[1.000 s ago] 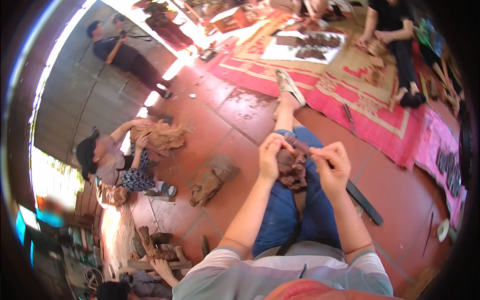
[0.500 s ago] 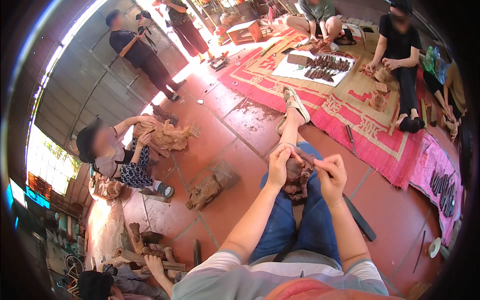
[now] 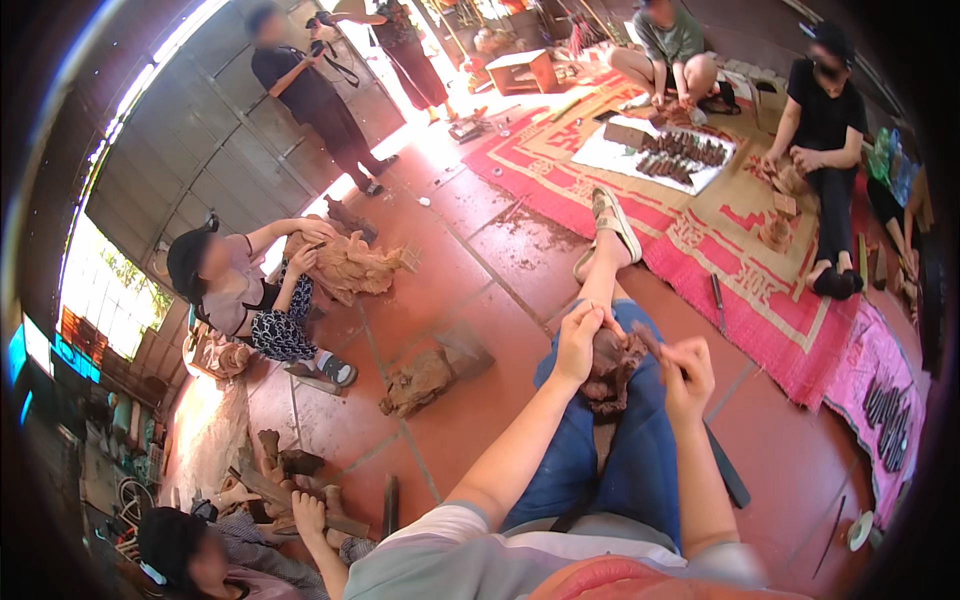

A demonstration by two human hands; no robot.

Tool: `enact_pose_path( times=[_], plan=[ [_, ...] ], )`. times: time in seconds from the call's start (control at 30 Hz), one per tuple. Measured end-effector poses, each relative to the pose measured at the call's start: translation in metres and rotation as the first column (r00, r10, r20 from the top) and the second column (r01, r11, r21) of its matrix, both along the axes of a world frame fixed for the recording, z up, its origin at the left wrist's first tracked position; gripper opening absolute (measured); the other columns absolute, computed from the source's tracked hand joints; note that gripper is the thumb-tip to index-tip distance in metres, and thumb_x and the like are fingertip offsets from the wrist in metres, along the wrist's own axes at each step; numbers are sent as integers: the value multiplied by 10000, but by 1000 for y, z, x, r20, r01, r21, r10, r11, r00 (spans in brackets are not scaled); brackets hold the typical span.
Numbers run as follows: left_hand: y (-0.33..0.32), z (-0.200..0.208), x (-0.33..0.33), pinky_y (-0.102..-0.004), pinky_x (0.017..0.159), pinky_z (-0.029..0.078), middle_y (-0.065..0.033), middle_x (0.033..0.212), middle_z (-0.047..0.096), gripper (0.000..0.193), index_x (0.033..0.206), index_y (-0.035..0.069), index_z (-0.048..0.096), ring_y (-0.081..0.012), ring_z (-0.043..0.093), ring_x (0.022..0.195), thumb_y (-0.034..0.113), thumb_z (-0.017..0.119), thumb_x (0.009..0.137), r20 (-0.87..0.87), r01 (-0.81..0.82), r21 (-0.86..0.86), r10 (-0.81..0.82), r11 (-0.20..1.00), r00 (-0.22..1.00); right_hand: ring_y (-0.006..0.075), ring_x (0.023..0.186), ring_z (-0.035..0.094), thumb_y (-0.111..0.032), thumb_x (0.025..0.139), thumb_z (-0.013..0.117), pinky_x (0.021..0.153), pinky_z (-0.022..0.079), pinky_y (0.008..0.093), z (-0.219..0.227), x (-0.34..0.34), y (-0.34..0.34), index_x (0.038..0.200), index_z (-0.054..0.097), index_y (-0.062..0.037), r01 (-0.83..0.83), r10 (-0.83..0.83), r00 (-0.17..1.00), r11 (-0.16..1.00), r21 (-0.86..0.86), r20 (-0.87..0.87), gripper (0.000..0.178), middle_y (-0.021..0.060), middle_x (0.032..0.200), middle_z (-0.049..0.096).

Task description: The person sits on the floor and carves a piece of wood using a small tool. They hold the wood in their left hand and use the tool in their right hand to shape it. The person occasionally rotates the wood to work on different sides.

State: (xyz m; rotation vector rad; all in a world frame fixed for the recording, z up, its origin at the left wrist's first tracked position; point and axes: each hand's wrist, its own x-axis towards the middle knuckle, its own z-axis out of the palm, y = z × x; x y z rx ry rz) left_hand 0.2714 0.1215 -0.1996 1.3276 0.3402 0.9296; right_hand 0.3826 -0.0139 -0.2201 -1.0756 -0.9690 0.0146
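Observation:
A dark reddish-brown wood carving [image 3: 606, 378] rests on my lap, between my thighs in blue jeans. My left hand [image 3: 580, 342] is closed on its upper left side, thumb along the top. At the carving's upper right, my right hand [image 3: 688, 378] pinches the end of a narrow brown strip [image 3: 646, 338]. The strip's other end lies against the wood; whether it is a tool or a folded abrasive is too small to tell. My fingers hide part of the carving's top.
Beside my right leg lies a long dark bar [image 3: 728, 470] on the tiled floor. A rough wooden carving [image 3: 418, 382] lies to my left. Ahead is a red-and-tan mat [image 3: 690, 255] with a chisel [image 3: 718, 304] and seated people. Dark tools lie on a pink cloth [image 3: 858, 365] at right.
The view has shifted, so the surroundings sit farther right. The strip now slants down toward my right hand, which has turned slightly. My left hand stays on the carving.

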Motion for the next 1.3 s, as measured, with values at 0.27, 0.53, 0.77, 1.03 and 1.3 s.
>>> enact_pose_path(
  times=[0.27,0.53,0.77,1.03,1.3],
  plan=[
    [-2,1,-4,-244,637,447,-70,702,551,216,776,14,500,-145,576,620,138,402,924,-17,-3,10,3,1000,1000,55,543,461,47,788,639,473,356,186,7,3,-26,862,672,-28,-29,17,962,999,-40,-272,111,20,788,490],
    [-1,5,3,-272,665,457,-114,693,581,194,786,18,502,-170,569,653,143,408,899,21,28,-60,-27,998,999,55,548,458,46,801,623,473,347,176,-50,9,-28,846,672,-16,-15,-20,980,985,-171,-199,91,26,802,492],
    [-4,5,-2,-253,631,456,-70,705,549,212,786,8,504,-151,590,638,133,401,923,41,18,-62,-16,998,999,61,560,466,46,793,635,469,350,188,37,-1,-8,851,682,-53,29,-35,998,992,-124,-48,124,20,785,495],
    [-2,7,9,-245,648,451,-63,692,546,218,782,9,507,-143,591,645,133,400,925,54,60,-97,-55,994,997,55,550,463,29,795,642,460,351,183,-47,20,-38,861,669,-14,13,-96,952,962,-273,-292,83,25,816,494],
    [-9,10,3,-253,643,459,-104,692,589,220,786,6,509,-151,580,625,141,399,922,16,-23,-50,24,998,1000,63,550,475,45,784,641,463,352,178,23,-2,1,897,687,-64,-43,44,999,997,-58,19,164,24,814,499]
  ],
)
